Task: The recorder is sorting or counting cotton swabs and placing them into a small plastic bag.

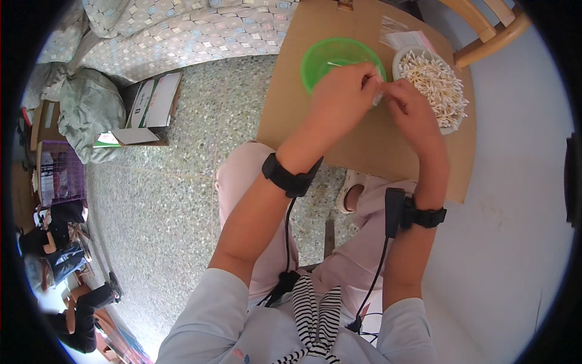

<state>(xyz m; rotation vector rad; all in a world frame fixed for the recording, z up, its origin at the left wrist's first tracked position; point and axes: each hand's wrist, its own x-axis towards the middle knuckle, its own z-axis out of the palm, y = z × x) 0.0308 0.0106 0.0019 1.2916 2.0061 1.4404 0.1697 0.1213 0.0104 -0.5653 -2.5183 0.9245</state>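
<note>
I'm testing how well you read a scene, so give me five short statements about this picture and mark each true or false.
1. The green bowl is left of the white bowl. True.
2. The white bowl is empty. False: it is heaped with swabs.
3. Both bowls stand on brown cardboard. True.
4. The hands are held far apart. False: the left hand and right hand are close together.
5. The left strap and the right strap are black. True.
</note>
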